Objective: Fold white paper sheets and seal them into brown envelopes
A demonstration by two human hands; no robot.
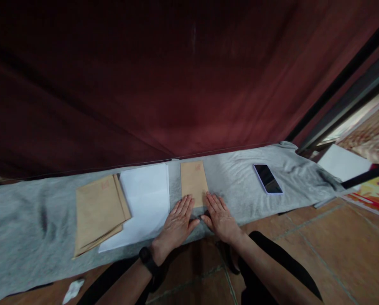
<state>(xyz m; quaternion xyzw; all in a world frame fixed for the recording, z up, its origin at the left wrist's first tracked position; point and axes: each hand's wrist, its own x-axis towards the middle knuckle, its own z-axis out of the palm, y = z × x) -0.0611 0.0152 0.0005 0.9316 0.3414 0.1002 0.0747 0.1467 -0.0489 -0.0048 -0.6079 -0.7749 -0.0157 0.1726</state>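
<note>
A brown paper envelope (pixel 193 180) with a small reddish print near its top right corner lies flat on a grey cloth. My left hand (pixel 179 218) rests palm down at its lower left corner, fingers stretched out on the paper. At the lower right edge, my right hand (pixel 220 214) lies flat too, its fingertips touching the envelope. Both thumbs point inward, a small gap between them. To the left are white paper sheets (pixel 146 201), partly under a stack of brown envelopes (pixel 98 207).
The grey cloth (pixel 227 178) covers a long low surface before a dark red curtain (pixel 176 84). A phone (pixel 268 178) with a pale purple edge lies to the right. Dark metal bars (pixel 345 76) slant at the right. Below is tiled floor (pixel 329 241) with a crumpled white scrap (pixel 73 290).
</note>
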